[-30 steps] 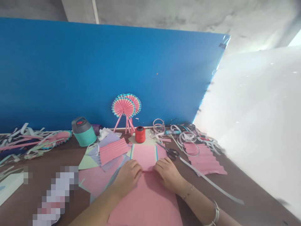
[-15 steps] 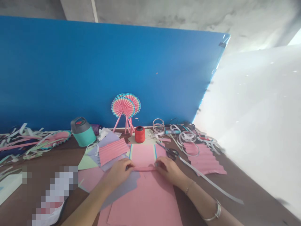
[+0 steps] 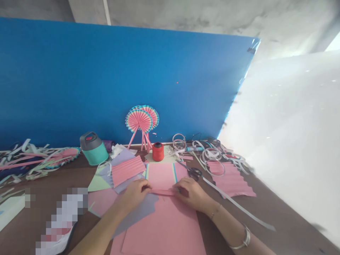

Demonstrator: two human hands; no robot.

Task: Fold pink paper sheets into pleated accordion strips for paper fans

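Note:
My left hand (image 3: 136, 194) pinches the left end of a folded near edge on a pink paper strip (image 3: 160, 175) with blue and cream side bands. At the right end of that fold, my right hand (image 3: 190, 193) pinches with thumb and fingers. The fold stands slightly raised between both hands. Beneath lie larger pink paper sheets (image 3: 163, 226). Black-handled scissors (image 3: 195, 172) rest just beyond my right hand. A pleated pink paper (image 3: 127, 171) lies beyond my left hand, and a red thread spool (image 3: 158, 152) stands behind the strip.
Pink pleated paper fans (image 3: 139, 120) lean on the blue partition (image 3: 119, 71). A teal and grey container (image 3: 94, 150) stands back left. Coiled white strips (image 3: 211, 154) and another pleated pink sheet (image 3: 232, 180) lie right. A long white strip (image 3: 239, 205) crosses the table. Paper scraps (image 3: 34, 157) pile up left.
The folded near edge of the pink strip has lifted and tilted slightly between my fingers. My right hand has shifted a little to the left. Everything else stays in place.

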